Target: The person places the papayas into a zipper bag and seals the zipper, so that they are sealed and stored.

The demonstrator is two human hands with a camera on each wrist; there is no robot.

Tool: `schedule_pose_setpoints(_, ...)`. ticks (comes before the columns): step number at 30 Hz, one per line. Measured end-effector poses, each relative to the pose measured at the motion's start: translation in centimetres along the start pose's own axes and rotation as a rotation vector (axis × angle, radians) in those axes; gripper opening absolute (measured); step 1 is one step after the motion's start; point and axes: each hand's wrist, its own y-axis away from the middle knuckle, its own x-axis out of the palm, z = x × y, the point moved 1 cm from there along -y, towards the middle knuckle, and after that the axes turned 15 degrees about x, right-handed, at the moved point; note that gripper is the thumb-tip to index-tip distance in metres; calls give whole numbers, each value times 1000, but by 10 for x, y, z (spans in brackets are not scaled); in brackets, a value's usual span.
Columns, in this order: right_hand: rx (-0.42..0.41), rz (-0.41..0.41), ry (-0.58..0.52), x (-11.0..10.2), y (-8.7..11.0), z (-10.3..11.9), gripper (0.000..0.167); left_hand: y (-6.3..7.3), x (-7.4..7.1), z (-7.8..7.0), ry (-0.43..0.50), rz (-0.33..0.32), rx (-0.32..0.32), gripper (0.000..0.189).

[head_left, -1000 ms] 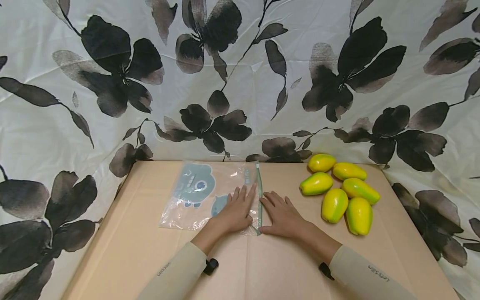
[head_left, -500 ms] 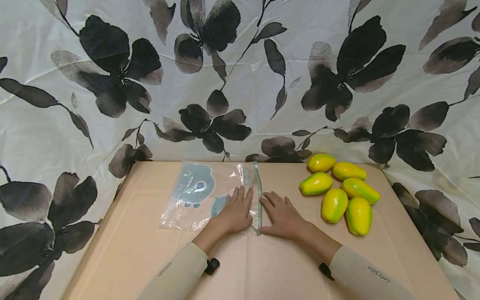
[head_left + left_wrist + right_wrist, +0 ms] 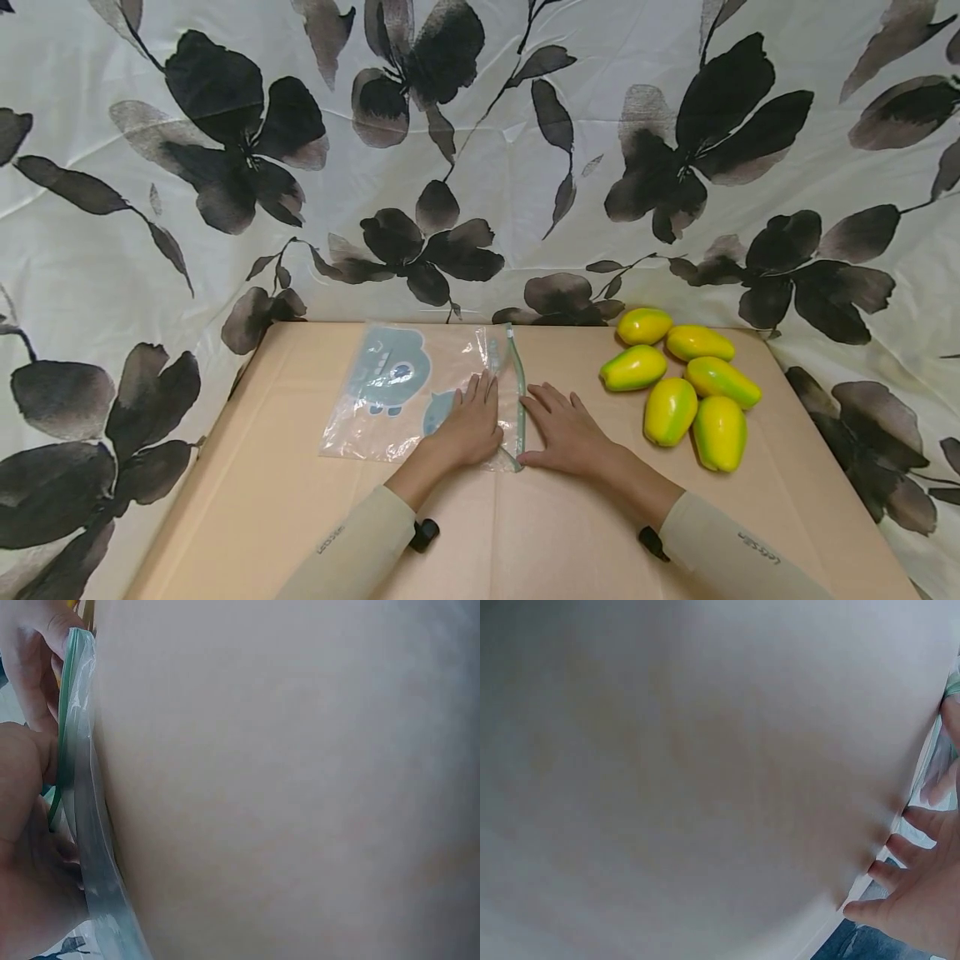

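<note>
A clear zip bag (image 3: 397, 367) with blue cartoon animals lies flat on the board, its green zip edge (image 3: 519, 392) facing right. My left hand (image 3: 471, 423) rests on the bag just left of the zip, fingers straight and close together. Beside the zip, on its right, my right hand (image 3: 564, 429) has its fingers spread and fingertips down at the edge, the thumb by the near corner. In the left wrist view the green strip (image 3: 67, 712) stands between the two hands. The right wrist view shows the right hand (image 3: 922, 892) with fingertips down on the board.
Several shiny yellow-green papaya-like fruits (image 3: 670, 411) lie grouped at the back right of the tan board (image 3: 300, 517). A white cloth (image 3: 525, 192) with dark flowers hangs behind the board and around its sides.
The left fingers have drawn slightly left, away from the zip, and closer together. The far part of the zip edge has shifted a little left. The right hand has stayed in place.
</note>
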Motion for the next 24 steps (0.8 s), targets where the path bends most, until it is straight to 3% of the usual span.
schedule_pose_setpoints(9, 9, -21, -33, -6, -5, 0, 83, -1, 1, 3, 10, -1, 14, 83)
schedule_pose_setpoints(24, 17, -41, -53, -8, -24, -6, 76, -1, 4, 3, -52, 12, 23, 90)
